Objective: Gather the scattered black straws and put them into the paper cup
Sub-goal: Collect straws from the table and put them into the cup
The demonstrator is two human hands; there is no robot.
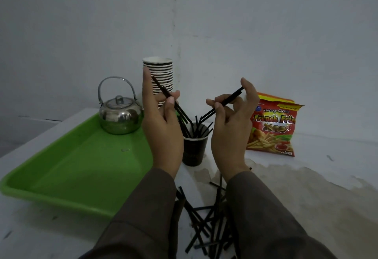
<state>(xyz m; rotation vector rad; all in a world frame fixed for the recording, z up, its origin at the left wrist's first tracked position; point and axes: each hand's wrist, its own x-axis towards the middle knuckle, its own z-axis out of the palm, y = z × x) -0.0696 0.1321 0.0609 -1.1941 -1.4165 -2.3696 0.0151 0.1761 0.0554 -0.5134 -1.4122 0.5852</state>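
**Colleague:** What do you have on the head camera?

**Me:** I see two hands raised over a dark paper cup [193, 152] that stands upright on the white bench [306, 187], just right of a green plastic tray [71, 166]. The left hand [163, 123] has its grip closed on one thin black straw [169, 100], pinched between thumb and fingers; the straw slants down to the right, its lower end above the cup's near-left rim. The right hand [231, 123] pinches a second black straw [224, 102], which slants down to the left toward the cup mouth.

**Colleague:** How many are in the cup?

**Me:** I count about eight black straws standing in the cup [197, 129], leaning at different angles. They overlap, so I cannot give an exact number.

**Colleague:** And the loose ones?

**Me:** A scattered pile of black straws [202, 224] lies on the bench at the near edge, between my two brown sleeves. More than a dozen, crossed over each other and partly hidden by the sleeves; I cannot count them exactly.

**Colleague:** Anything else?

**Me:** One shiny steel kettle with a hoop handle [120, 115] sits in the tray's far corner. One tall stack of striped paper cups [159, 74] stands behind the left hand, near the wall. One red French fries snack bag [272, 127] stands to the right of the cup, well apart from it.
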